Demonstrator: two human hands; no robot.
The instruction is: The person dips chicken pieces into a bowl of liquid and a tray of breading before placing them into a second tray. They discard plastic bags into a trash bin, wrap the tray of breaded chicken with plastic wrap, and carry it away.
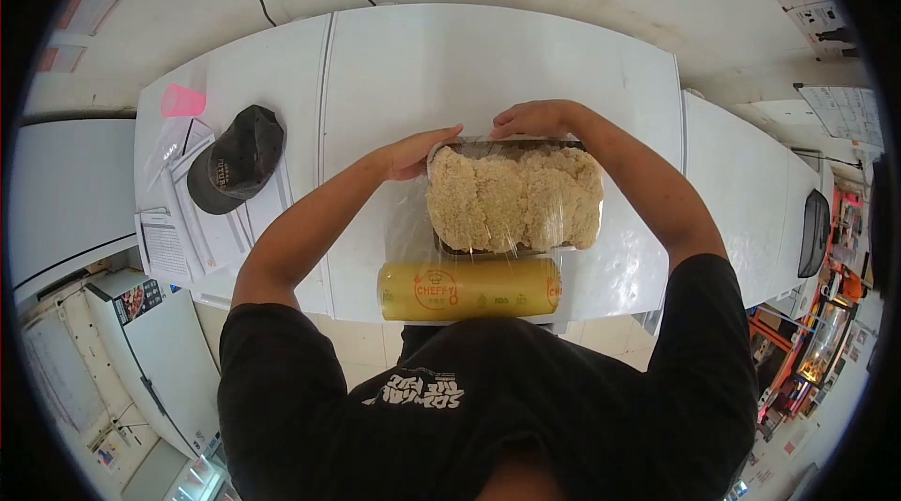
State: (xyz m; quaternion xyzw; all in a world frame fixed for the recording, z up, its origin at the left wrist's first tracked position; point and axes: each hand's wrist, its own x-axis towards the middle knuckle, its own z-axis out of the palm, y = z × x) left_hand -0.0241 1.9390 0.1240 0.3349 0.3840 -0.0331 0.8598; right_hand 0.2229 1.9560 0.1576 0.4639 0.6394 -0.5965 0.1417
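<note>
A tray (439, 243) of several coarse-crumbed, breaded food pieces (511, 201) lies before me, with clear plastic wrap (556, 220) stretched over it. The film runs from a yellow-gold roll of wrap (497, 290), marked "CHEFFY", on the near side. My left hand (413, 154) is closed on the wrap at the tray's far left corner, some of its fingers hidden. At the far edge, right of it, my right hand (537, 118) has curled fingers pinching the film. Both hands are close together along that edge.
The tray and roll rest on white chest-type units (497, 51) with a seam to the left. A dark cap (242, 159) lies on papers (169, 243) at left, near a pink cup (183, 100). A black object (814, 234) sits at far right.
</note>
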